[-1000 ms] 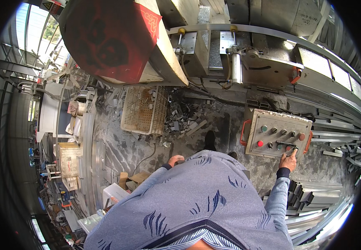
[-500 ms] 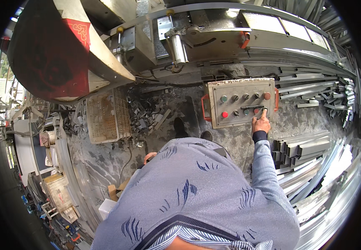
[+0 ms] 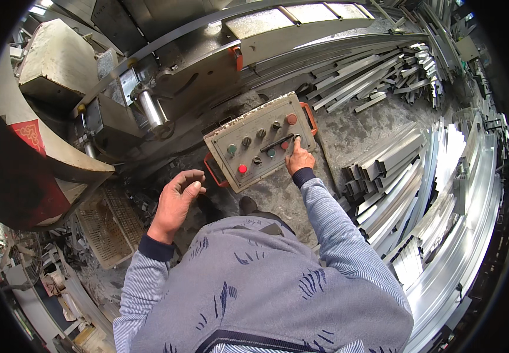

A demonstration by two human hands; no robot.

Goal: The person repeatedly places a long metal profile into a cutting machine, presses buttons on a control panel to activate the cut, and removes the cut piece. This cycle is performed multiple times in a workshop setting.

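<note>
In the head view, my right hand [image 3: 299, 160] is over the right end of a control box [image 3: 231, 129] with a grey panel and orange side handles. Its index finger is stretched out, the tip on a small dark control in the lower row; the other fingers are curled and hold nothing. Close to that fingertip lies a slim black bar [image 3: 272, 145] across the panel. A lit red button [image 3: 242, 169] sits at the lower left, a duller red one [image 3: 291, 119] at the upper right. My left hand [image 3: 175, 203] is raised left of the box, empty, fingers bent and thumb apart.
A large machine with a metal cylinder [image 3: 150, 109] stands beyond the box. Its curved guard [image 3: 42, 117] looms at the left, above a plastic crate [image 3: 104, 226]. Stacked metal profiles [image 3: 384, 162] lie on the right; cut lengths [image 3: 354, 76] are heaped farther back.
My left hand has come up from beside my body into view. The view has turned, so the box appears tilted and farther left. My right index finger stays on the panel.
</note>
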